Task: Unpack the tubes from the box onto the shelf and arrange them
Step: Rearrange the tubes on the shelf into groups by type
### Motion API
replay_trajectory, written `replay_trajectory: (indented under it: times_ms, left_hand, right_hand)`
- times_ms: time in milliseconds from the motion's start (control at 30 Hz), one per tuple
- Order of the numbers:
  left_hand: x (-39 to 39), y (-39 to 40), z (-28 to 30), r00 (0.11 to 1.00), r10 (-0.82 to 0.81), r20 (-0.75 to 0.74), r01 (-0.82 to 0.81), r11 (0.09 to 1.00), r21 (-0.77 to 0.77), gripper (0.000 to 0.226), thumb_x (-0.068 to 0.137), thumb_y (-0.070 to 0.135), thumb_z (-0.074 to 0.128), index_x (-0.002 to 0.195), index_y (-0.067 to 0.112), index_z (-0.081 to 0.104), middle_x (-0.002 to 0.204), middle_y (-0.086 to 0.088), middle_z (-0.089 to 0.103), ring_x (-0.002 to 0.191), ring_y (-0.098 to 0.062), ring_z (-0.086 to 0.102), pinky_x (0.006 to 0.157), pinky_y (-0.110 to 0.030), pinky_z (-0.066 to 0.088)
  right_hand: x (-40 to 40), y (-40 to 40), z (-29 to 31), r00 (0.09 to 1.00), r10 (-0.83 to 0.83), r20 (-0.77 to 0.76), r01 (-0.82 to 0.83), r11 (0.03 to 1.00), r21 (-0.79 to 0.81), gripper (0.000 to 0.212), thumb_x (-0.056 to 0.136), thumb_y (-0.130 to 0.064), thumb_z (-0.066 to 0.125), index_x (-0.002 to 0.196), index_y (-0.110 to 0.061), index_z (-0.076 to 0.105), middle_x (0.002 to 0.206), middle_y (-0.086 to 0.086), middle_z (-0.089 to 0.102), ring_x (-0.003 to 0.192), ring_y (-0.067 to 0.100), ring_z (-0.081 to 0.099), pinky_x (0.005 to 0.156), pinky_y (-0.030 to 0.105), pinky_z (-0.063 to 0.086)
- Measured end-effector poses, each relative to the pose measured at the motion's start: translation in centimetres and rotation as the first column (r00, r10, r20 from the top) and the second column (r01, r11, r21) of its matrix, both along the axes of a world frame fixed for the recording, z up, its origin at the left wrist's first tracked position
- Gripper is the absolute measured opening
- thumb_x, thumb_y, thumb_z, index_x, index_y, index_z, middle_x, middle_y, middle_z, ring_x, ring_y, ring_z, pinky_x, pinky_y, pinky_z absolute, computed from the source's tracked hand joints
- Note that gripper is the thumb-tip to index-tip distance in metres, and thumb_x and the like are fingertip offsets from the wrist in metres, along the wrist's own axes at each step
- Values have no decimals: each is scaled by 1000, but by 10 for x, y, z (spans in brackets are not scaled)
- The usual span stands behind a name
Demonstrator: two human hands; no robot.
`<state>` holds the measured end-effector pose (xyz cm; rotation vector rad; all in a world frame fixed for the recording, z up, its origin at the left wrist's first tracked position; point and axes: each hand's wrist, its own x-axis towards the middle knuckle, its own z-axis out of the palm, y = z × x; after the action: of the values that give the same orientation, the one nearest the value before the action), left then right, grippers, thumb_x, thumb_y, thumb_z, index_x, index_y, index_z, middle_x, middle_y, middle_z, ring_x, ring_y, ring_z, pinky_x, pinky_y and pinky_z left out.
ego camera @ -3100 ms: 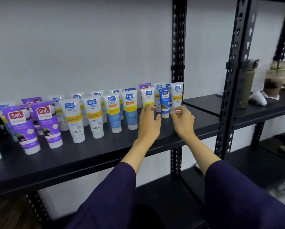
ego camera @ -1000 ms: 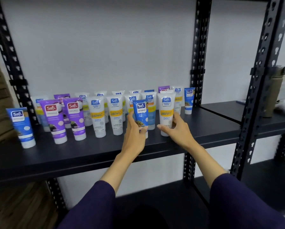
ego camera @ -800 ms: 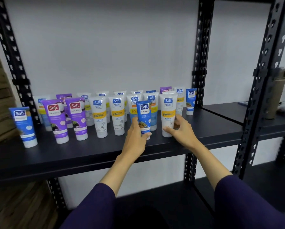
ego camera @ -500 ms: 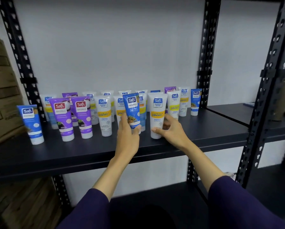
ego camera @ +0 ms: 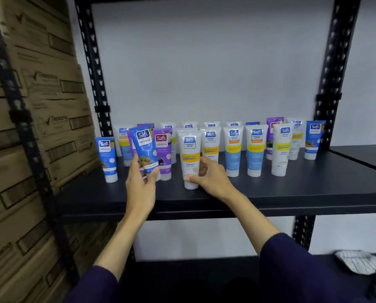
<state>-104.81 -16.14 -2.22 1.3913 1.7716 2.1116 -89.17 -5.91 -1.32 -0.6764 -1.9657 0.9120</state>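
Note:
Several Safi tubes stand cap-down in two rows on the black shelf (ego camera: 291,193). My left hand (ego camera: 140,182) grips a blue Naturals tube (ego camera: 145,147), tilted and lifted in front of the purple tubes (ego camera: 164,154) at the left. My right hand (ego camera: 208,178) pinches the lower part of a white Vitamin C tube (ego camera: 190,160), which stands on the shelf ahead of the front row. A lone blue tube (ego camera: 107,159) stands at the far left end. Another blue tube (ego camera: 313,139) stands at the far right end.
Stacked cardboard boxes (ego camera: 40,127) fill the left side behind a black upright (ego camera: 29,149). Perforated black posts (ego camera: 333,73) frame the bay. A lower shelf holds a grey-white object (ego camera: 357,262) at the bottom right. A white wall lies behind the tubes.
Both hands have moved left along the shelf, the left one carrying the blue Naturals tube to the purple tubes, the right one sliding the white Vitamin C tube. The view has panned left.

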Motion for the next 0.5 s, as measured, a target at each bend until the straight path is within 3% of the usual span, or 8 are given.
replay_trajectory:
  times_ms: [133,367,500]
  left_hand:
    - [-9,-3,-1,1000,6,-4,-6,1000,-14,62,92,14,60,146,20,30,121,10,49,93,8,54,65,4,40]
    - [-6,0,-1,999,-34,-15,33,999,-26,58,91,14,61,140,23,32,122,9,49,97,0,55,65,-1,43]
    - [2,-1,2,998,-59,7,59,998,13,56,90,15,62,138,20,33,121,8,51,95,9,56,67,-1,45]
  right_hand:
    - [-9,2,1,1000,-21,-11,21,1000,-10,49,73,-19,81,113,-16,54,106,-2,65,91,5,62,70,5,46]
    - [-12,3,1,1000,-17,21,18,999,-26,50,72,-22,82,110,-16,51,106,-2,63,92,7,62,69,9,47]
    - [-11,-1,1,999,-46,8,46,999,-4,50,75,-25,79,115,-17,50,101,-5,61,87,1,58,70,10,47]
